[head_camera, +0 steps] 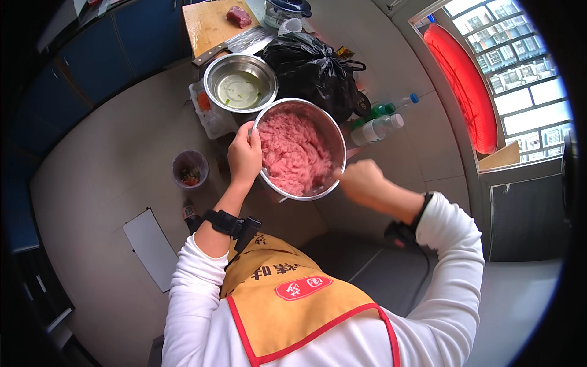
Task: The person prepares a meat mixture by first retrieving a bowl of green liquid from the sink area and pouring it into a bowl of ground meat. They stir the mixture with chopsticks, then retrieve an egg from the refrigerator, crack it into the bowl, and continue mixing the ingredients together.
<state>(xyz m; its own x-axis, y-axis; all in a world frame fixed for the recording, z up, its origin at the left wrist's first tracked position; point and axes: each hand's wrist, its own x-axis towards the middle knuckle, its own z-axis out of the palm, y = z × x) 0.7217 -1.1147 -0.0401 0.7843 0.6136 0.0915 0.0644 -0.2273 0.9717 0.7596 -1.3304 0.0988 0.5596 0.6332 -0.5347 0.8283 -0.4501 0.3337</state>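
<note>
My left hand (245, 154) grips the left rim of a deep metal bowl (343, 158), thumb over the edge. Pink ground meat (293, 151) fills much of it, with a swirled surface. At the bowl's lower right rim is my right hand (364, 181), blurred by motion and curled like a fist. Whether it holds a utensil cannot be made out. Just beyond the bowl stands a second metal basin (208, 87) with pale liquid and small green bits inside.
A cleaver (234, 46) lies by a wooden cutting board (206, 23) bearing a piece of raw meat (238, 17). A knotted black plastic bag (312, 69) and several plastic bottles (376, 130) sit to the right. A bin with scraps (190, 156) stands on the floor at left.
</note>
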